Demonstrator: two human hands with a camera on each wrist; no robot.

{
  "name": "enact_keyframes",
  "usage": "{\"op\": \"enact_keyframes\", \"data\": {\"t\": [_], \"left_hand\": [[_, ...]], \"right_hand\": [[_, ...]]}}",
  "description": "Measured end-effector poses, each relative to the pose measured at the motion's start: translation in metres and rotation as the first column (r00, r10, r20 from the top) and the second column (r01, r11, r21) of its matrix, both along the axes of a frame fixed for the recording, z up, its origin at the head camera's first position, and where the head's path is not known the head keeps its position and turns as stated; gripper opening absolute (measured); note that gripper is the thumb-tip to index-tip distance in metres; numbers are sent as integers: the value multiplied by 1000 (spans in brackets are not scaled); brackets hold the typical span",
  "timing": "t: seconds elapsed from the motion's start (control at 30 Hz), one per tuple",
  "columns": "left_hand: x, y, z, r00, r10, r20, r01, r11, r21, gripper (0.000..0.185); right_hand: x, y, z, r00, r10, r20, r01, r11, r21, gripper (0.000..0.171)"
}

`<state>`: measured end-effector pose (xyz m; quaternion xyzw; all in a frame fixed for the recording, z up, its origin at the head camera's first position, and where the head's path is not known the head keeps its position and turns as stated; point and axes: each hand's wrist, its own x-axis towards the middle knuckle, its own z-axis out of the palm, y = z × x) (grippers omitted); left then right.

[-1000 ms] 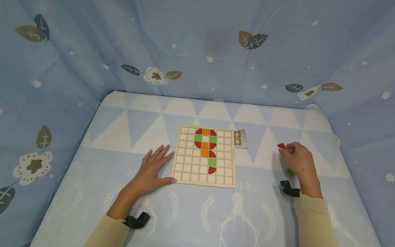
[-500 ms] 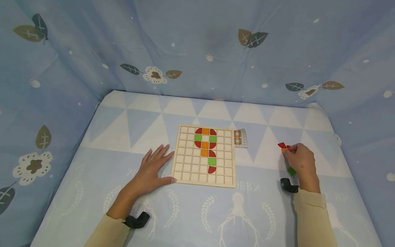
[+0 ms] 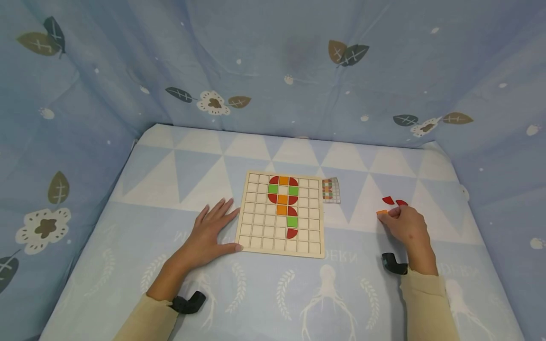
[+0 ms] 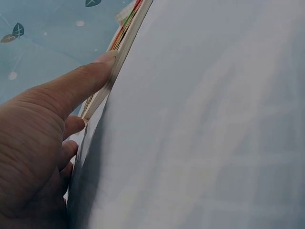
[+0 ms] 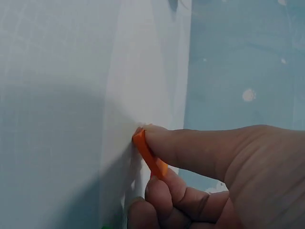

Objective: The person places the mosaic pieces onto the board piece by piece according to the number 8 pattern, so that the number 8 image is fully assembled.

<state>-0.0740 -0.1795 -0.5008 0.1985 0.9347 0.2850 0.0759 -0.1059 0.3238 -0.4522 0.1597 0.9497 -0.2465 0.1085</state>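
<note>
A wooden grid board [image 3: 261, 222] lies in the middle of the blue cloth, with red, orange and green tiles set in its cells. My left hand [image 3: 209, 232] lies flat on the cloth, thumb against the board's left edge [image 4: 121, 50]. My right hand [image 3: 403, 222] is off to the right and pinches an orange tile [image 3: 381, 212] between thumb and fingers; the right wrist view shows the orange tile [image 5: 150, 155] held at the cloth. Two red quarter-round tiles [image 3: 388, 200] lie just beyond that hand.
A small pattern card [image 3: 331, 190] lies by the board's upper right corner. Blue fabric walls with leaf prints [image 3: 273, 71] close in the back and both sides. The cloth's front edge is near my sleeves.
My right hand has let go of the red tile, which now lies on the cloth, and has moved a little toward me and left with an orange tile pinched. The left hand stayed put.
</note>
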Motion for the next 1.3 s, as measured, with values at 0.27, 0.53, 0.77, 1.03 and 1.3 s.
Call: {"op": "enact_keyframes", "data": {"t": [0.27,0.53,0.77,1.03,1.3], "left_hand": [[-2,1,-1,1000,-5,-15,5,1000,-8,93],[-1,1,-1,1000,-8,-4,9,1000,12,92],[-3,1,-2,999,-30,-39,31,999,14,92],[-1,0,-3,1000,-15,-14,15,1000,4,92],[-3,0,0,1000,-19,-25,19,1000,-14,93]], "right_hand": [[5,-18,2,987,97,-128,-101,994,-29,21],[4,-88,10,908,359,-215,-388,915,-110,6],[10,-158,19,777,570,-266,-616,775,-139,10],[6,-199,-3,663,698,-272,-725,689,0,8],[7,-208,-12,655,693,-302,-711,700,64,14]]}}
